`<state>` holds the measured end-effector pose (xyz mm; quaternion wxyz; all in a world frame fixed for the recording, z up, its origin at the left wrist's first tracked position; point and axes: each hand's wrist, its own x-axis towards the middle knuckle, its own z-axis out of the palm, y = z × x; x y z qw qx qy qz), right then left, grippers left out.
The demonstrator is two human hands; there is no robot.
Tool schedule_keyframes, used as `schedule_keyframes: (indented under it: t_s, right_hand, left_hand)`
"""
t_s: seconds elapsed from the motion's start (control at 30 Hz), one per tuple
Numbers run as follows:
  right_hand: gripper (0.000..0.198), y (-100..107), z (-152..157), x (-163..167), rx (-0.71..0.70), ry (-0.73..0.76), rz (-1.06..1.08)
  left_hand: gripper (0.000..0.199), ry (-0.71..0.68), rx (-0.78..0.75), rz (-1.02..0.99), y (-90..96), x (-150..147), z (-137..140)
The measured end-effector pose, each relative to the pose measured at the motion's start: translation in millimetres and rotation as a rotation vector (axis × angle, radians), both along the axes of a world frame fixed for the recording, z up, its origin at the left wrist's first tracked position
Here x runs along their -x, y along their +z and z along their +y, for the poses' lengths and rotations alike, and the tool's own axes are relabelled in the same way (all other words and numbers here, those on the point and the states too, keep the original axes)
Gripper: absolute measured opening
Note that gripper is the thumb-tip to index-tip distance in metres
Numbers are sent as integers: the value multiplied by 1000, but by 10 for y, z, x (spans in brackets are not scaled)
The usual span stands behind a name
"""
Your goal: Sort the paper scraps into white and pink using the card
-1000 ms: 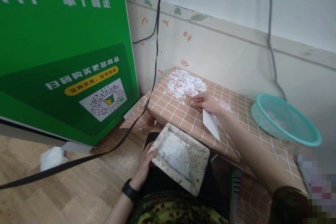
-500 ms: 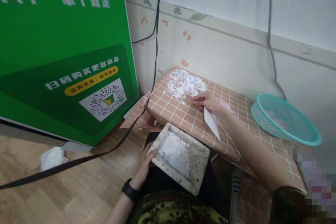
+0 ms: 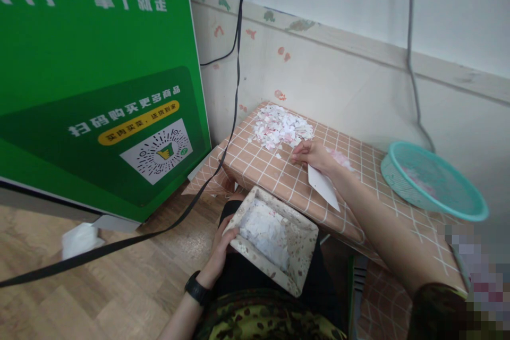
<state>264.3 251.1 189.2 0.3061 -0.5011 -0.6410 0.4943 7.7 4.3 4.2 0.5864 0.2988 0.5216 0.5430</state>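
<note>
My left hand (image 3: pixel 220 251) grips the near-left rim of a floral-patterned box (image 3: pixel 298 268) resting on my lap; white paper scraps (image 3: pixel 266 232) lie inside it. My right hand (image 3: pixel 313 155) reaches over the small table (image 3: pixel 279 175) with its checked cloth and holds a white card (image 3: pixel 323 187) that hangs below the palm. The fingertips sit at the near edge of a heap of white and pink paper scraps (image 3: pixel 281 126) at the table's far left corner.
A teal plastic basket (image 3: pixel 432 181) holding a few pink scraps stands at the table's right. A big green cabinet (image 3: pixel 95 79) fills the left, with black cables (image 3: pixel 223 154) hanging past it. A crumpled white wad (image 3: pixel 79 239) lies on the wood floor.
My right hand curled in slightly and the white card swung a little to the right. The left hand and the box stayed still.
</note>
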Motion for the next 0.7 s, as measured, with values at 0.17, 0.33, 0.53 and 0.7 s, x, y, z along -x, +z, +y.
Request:
schedule_keyframes:
  t_s: [0.17,0.33,0.53,0.7]
  right_hand:
    - [34,6,15,-31,-48,29,-84]
    - [25,1,35,-66,-76,-2,-184]
    - [30,-16,63,-103,-73,2,-191]
    - [32,-45,63,-119,-55,20,-100]
  left_hand:
    - [47,14,14,-11,13,1,-7]
    - [46,13,12,-10,48,0,-2]
    - [46,31,12,13,11,-1,-2]
    - [47,35,19,1,7,-4,-5]
